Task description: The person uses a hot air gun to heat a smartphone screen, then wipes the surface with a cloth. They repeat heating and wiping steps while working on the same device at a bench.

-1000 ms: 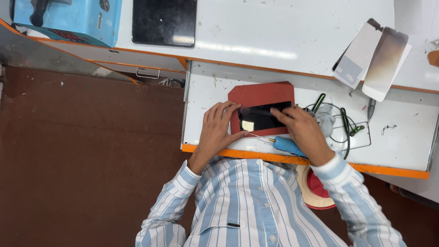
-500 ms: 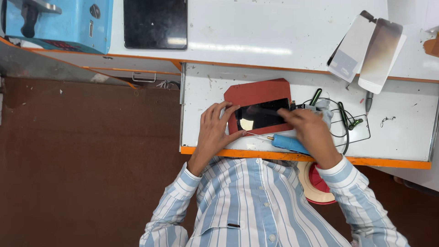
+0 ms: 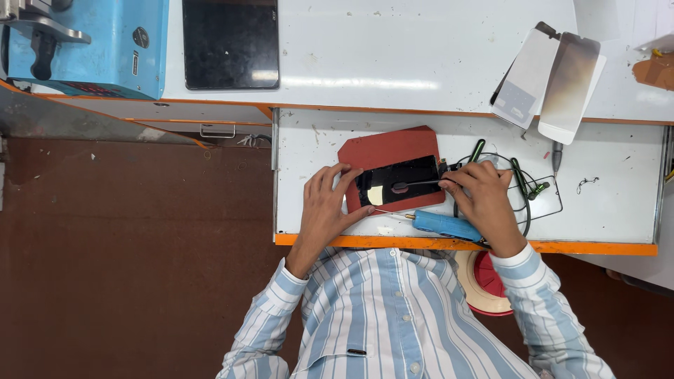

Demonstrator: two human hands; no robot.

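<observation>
A dark, glossy phone (image 3: 399,184) lies flat on a red mat (image 3: 382,151) on the lower white work surface (image 3: 611,210), its black glass catching a pale patch of light near its left end. The mat's bare upper part shows beyond the phone, away from the person.

The left hand (image 3: 326,203) rests at the phone's left end — fingers spread and pressed down on the edge of phone and mat, grasping nothing. The right hand (image 3: 484,200) is at the phone's right end, fingers curled around a thin dark tool (image 3: 418,185) whose shaft runs leftward across the glass and ends in a rounded tip over the middle of the phone.

Just on the near side of the phone lies a blue-handled tool (image 3: 441,224) with a thin metal tip pointing left, its handle partly under the right wrist. To the right of the phone, a loop of black cable (image 3: 544,200) with green parts lies behind the right hand.

Up and to the right of the phone, on the higher white shelf, two flat screen-shaped sheets (image 3: 551,81) overlap — one greyish, one with a brown tint. Straight above the phone on that shelf lies a black tablet (image 3: 230,43), and left of it stands a blue machine (image 3: 91,45) with a small dark round spot and a slim dark label on its side.
</observation>
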